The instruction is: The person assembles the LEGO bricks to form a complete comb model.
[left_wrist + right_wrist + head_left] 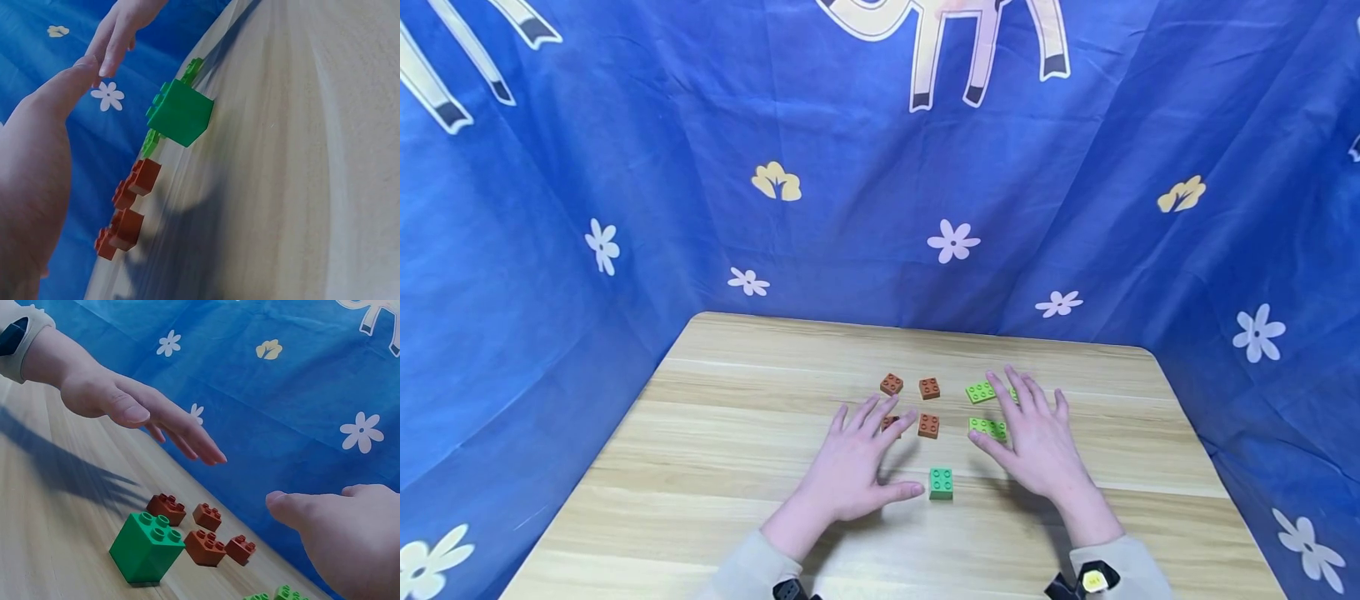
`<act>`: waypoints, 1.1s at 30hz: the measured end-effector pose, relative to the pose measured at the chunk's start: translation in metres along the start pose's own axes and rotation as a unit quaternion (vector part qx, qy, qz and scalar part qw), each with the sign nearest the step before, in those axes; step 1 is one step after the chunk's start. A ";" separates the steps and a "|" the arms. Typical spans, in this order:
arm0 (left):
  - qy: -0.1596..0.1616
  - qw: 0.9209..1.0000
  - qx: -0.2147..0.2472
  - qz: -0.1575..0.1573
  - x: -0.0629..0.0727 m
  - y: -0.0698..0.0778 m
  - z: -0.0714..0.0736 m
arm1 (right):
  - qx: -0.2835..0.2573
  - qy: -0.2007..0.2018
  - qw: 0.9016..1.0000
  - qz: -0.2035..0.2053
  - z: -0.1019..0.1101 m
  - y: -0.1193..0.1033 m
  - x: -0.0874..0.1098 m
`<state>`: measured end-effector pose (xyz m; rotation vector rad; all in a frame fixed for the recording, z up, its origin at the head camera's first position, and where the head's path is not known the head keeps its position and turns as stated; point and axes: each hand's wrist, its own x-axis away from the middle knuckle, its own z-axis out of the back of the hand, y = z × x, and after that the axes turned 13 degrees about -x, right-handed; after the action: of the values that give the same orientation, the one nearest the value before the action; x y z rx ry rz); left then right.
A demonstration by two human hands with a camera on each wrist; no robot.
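My left hand (848, 468) hovers over the table with its fingers spread and nothing in it. Its fingers partly cover one of several reddish-brown four-stud bricks; another such brick (928, 426) lies just to the right. A taller green brick (941, 484) stands near the left thumb tip. My right hand (1037, 442), likewise spread and holding nothing, is above the light green bricks (987, 429), and its fingers hide part of them. In the right wrist view the left hand (119, 400) is raised clear above the brown bricks (205, 547).
The wooden table (700, 467) has rounded far corners. A blue cloth (865, 183) with flowers and animal figures hangs behind it and along both sides. Dark wrist straps (1086, 579) sit at the sleeve cuffs.
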<state>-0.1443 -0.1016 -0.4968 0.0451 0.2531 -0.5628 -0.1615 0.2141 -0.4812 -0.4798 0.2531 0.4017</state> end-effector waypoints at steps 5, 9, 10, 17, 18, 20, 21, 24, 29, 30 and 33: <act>0.010 1.000 -0.002 -0.009 0.002 0.004 -0.002 | -0.001 0.000 1.000 0.003 -0.002 0.000 0.000; 0.017 1.000 0.001 -0.016 0.003 0.006 -0.004 | -0.003 -0.003 1.000 0.004 -0.003 0.000 0.000; 0.017 1.000 0.001 -0.017 0.003 0.006 -0.004 | -0.004 -0.004 1.000 0.004 -0.003 0.000 0.000; 0.015 1.000 0.003 -0.027 0.003 0.011 -0.005 | -0.027 -0.004 1.000 0.010 -0.004 -0.002 -0.001; 0.018 0.999 0.006 -0.029 0.003 0.012 -0.005 | -0.029 -0.004 1.000 0.010 -0.004 -0.002 -0.001; 0.020 0.999 0.009 -0.032 0.003 0.013 -0.005 | -0.035 -0.002 0.999 0.011 -0.004 -0.002 -0.002; 0.020 0.999 0.008 -0.034 0.002 0.014 -0.006 | -0.038 -0.001 0.999 0.012 -0.005 -0.002 -0.002; 0.018 0.999 0.010 -0.035 0.002 0.016 -0.007 | -0.050 -0.003 0.999 0.010 -0.005 -0.002 -0.002; 0.010 0.999 0.009 -0.038 0.002 0.019 -0.009 | -0.068 -0.009 0.998 0.011 -0.007 -0.003 -0.003; 0.007 0.999 0.009 -0.038 0.002 0.019 -0.010 | -0.071 -0.009 0.997 0.012 -0.007 -0.003 -0.003; 0.003 0.999 0.010 -0.040 0.001 0.021 -0.011 | -0.072 -0.010 0.997 0.013 -0.008 -0.002 -0.004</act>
<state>-0.1341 -0.0831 -0.5080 0.0556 0.2567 -0.6452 -0.1655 0.2071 -0.4863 -0.6151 0.2115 0.4515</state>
